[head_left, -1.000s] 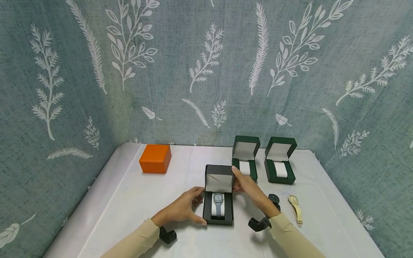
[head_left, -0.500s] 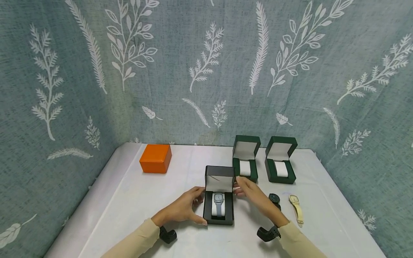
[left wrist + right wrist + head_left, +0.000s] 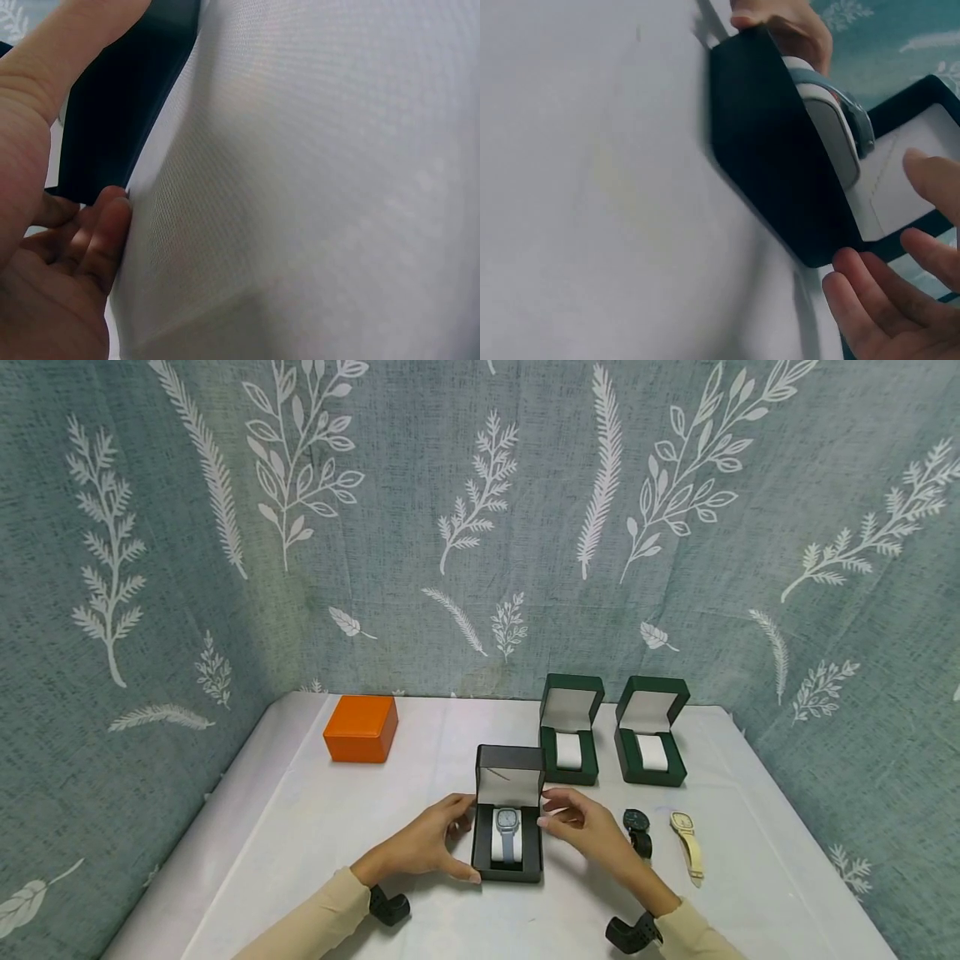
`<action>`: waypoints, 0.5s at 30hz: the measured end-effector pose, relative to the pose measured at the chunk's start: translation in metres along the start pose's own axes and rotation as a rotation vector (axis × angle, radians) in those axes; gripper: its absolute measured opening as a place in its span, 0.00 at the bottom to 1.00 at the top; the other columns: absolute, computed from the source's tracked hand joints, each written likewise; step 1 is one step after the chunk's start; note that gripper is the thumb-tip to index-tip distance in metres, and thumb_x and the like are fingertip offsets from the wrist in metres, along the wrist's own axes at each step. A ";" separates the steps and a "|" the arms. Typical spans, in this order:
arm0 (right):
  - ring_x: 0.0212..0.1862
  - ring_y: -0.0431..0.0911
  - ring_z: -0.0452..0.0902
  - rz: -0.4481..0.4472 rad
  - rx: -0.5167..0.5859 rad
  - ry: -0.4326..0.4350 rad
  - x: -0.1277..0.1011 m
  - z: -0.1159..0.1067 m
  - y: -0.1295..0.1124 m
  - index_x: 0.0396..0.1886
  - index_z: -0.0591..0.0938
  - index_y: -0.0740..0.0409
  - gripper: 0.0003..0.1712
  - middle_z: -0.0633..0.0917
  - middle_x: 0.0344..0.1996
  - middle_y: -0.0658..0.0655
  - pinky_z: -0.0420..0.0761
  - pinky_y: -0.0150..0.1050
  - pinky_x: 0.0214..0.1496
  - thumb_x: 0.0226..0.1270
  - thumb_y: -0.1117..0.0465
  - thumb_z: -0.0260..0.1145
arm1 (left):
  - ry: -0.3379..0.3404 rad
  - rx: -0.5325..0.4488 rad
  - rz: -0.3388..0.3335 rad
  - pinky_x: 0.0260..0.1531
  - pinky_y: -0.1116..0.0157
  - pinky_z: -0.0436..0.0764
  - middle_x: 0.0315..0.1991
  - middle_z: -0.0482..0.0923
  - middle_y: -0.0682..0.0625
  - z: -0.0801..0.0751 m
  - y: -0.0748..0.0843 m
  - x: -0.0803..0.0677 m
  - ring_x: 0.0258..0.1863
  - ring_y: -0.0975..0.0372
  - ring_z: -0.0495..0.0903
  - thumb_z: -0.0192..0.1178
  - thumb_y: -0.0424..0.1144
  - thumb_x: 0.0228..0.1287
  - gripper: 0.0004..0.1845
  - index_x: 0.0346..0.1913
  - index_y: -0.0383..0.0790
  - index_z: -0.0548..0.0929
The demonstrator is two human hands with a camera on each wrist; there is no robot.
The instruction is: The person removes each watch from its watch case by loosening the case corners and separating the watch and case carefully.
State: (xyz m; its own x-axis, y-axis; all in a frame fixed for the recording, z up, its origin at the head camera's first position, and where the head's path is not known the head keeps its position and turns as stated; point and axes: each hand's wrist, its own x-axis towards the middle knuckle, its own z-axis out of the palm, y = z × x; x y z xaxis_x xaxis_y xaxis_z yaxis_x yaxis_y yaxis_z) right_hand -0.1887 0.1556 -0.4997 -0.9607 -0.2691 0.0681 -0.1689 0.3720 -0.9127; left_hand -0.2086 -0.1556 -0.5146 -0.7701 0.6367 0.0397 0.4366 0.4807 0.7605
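An uncovered black watch box (image 3: 531, 872) stands at the table's middle, its lid upright at the back. Inside, a watch with a grey-blue strap (image 3: 507, 847) is wrapped round a white cushion. My left hand (image 3: 422, 842) holds the box's left side, thumb at the front corner and fingers towards the back; the left wrist view shows that dark side wall (image 3: 112, 112). Beside the right wall, my right hand (image 3: 588, 833) has loosely bent fingers, with thumb and index apart. In the right wrist view its fingertips (image 3: 847, 262) are right at the box's back lower corner.
Two green watch boxes (image 3: 551, 747) with raised lids and white cushions stand behind at the right. An orange box (image 3: 360, 731) sits at the back left. A black watch (image 3: 637, 823) and a gold watch (image 3: 686, 839) lie to the right of my right hand.
My right hand has come down from the lid's upper right corner, towards me, to beside the box's right wall. The left hand and the box have stayed in place.
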 end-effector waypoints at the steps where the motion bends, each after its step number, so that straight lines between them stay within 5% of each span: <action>1: 0.49 0.47 0.84 -0.002 0.008 -0.004 -0.001 0.001 0.001 0.62 0.81 0.56 0.27 0.85 0.52 0.56 0.83 0.35 0.49 0.66 0.52 0.76 | 0.001 0.000 0.002 0.51 0.66 0.79 0.61 0.70 0.52 0.000 0.000 0.000 0.50 0.63 0.75 0.84 0.55 0.43 0.64 0.78 0.30 0.60; 15: 0.45 0.45 0.85 -0.047 -0.062 -0.068 -0.011 0.011 0.007 0.63 0.82 0.53 0.31 0.83 0.55 0.56 0.84 0.36 0.46 0.62 0.51 0.79 | -0.007 0.014 -0.009 0.51 0.67 0.79 0.62 0.70 0.51 -0.001 0.000 0.001 0.50 0.63 0.75 0.84 0.55 0.44 0.64 0.78 0.30 0.59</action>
State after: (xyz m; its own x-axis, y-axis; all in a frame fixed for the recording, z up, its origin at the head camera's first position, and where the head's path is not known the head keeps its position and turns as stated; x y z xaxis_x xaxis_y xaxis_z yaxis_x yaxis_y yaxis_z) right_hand -0.1764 0.1516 -0.5111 -0.9346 -0.3463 0.0806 -0.2286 0.4116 -0.8822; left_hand -0.2093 -0.1555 -0.5141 -0.7711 0.6361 0.0283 0.4358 0.4948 0.7518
